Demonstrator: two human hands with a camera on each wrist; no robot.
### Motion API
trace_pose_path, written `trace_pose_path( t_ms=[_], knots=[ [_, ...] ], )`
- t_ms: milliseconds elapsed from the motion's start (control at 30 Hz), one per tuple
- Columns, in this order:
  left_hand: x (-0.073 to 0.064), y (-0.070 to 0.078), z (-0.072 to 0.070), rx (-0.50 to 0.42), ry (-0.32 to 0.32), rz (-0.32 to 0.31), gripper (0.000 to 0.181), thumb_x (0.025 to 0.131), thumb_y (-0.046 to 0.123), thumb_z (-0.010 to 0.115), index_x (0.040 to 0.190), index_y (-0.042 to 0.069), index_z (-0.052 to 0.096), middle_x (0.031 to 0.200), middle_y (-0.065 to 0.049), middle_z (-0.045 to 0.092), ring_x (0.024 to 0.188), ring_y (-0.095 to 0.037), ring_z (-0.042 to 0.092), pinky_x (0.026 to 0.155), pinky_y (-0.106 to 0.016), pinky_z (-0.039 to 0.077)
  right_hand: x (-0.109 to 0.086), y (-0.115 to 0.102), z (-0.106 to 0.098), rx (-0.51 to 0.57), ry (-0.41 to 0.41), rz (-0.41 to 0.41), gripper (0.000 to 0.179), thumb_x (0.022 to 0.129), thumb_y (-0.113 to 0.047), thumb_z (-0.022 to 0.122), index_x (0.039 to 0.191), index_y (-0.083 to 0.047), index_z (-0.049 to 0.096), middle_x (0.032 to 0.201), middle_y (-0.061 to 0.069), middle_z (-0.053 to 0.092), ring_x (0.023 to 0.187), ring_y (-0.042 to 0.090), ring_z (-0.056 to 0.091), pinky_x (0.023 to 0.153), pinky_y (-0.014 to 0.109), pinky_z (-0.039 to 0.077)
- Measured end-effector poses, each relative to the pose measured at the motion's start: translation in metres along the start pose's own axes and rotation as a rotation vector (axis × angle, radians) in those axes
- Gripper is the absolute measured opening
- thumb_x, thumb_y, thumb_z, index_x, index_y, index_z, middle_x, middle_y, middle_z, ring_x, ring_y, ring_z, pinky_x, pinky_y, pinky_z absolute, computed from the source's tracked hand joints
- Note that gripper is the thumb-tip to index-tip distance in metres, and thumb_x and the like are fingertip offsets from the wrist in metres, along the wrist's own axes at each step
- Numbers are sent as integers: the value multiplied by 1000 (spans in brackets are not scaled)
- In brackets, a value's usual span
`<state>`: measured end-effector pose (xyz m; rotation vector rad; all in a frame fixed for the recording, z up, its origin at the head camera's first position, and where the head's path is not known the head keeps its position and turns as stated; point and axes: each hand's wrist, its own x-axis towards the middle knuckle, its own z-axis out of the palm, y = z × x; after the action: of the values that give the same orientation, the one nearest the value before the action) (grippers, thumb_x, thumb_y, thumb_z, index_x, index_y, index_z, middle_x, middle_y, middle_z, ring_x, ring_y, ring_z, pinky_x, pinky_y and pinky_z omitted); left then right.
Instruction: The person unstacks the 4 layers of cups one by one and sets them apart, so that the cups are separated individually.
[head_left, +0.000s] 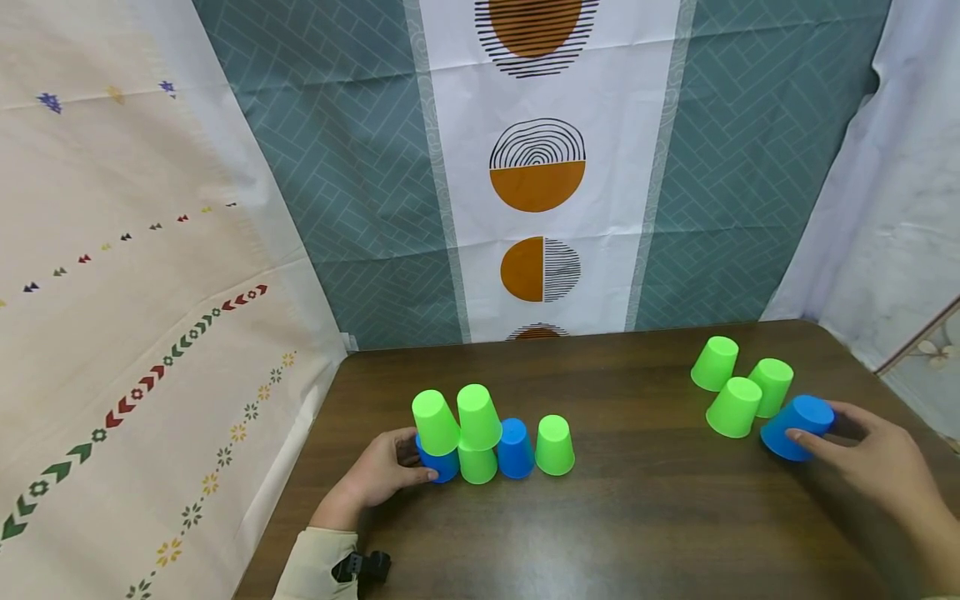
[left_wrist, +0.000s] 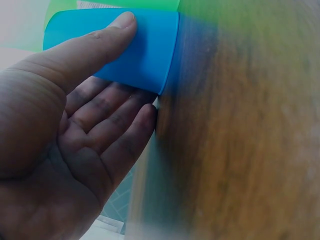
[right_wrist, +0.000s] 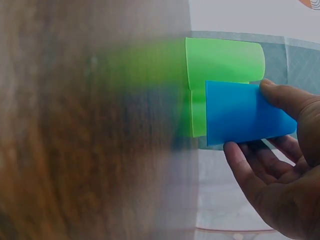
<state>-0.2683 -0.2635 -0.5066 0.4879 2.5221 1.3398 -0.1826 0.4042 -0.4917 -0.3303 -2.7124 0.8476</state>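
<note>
On the table's left part, upside-down plastic cups stand in a row, with two green cups on a second level. My left hand [head_left: 384,472] holds the blue cup [head_left: 440,463] at the row's left end, thumb on its near side and fingers round its far side. Right above that cup sits a green cup [head_left: 436,423]. At the table's right, my right hand [head_left: 879,450] grips another blue cup [right_wrist: 245,112] between thumb and fingers. This cup is upside down, slightly tilted in the head view, and close beside the green cup [head_left: 734,407].
The second upper green cup [head_left: 479,417] stands over a lower green cup [head_left: 477,464]. Further right in the row are a blue cup [head_left: 515,449] and a green cup [head_left: 555,446]. Two more green cups [head_left: 715,363] stand at the back right. Cloth hangs behind the wooden table [head_left: 630,533].
</note>
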Motion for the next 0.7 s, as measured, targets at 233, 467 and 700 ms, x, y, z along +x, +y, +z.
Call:
trace_pose_path(
  t_ms=[233,467,700],
  knots=[
    [1,-1,0,4,2,-2,65,84,20,91,139,4,62,131,-12,70,122,-34,67,104,-53,53,1,-1,5,2,-21,-1,80,89,-49,83,138,8,57,132,46,53,113,61,52,77,65,44],
    [1,-2,0,11,-5,11,63,85,20,91,139,3,62,130,-12,70,122,-34,67,104,-53,54,2,-1,9,1,-40,-3,80,89,-50,82,138,8,57,132,45,54,113,62,52,78,68,46],
    [0,-2,0,-37,-35,27,61,86,16,89,139,1,62,130,-12,70,123,-33,67,105,-51,53,1,-1,12,32,-71,-19,75,91,-47,82,137,7,59,126,40,62,113,60,56,78,66,47]
  ],
)
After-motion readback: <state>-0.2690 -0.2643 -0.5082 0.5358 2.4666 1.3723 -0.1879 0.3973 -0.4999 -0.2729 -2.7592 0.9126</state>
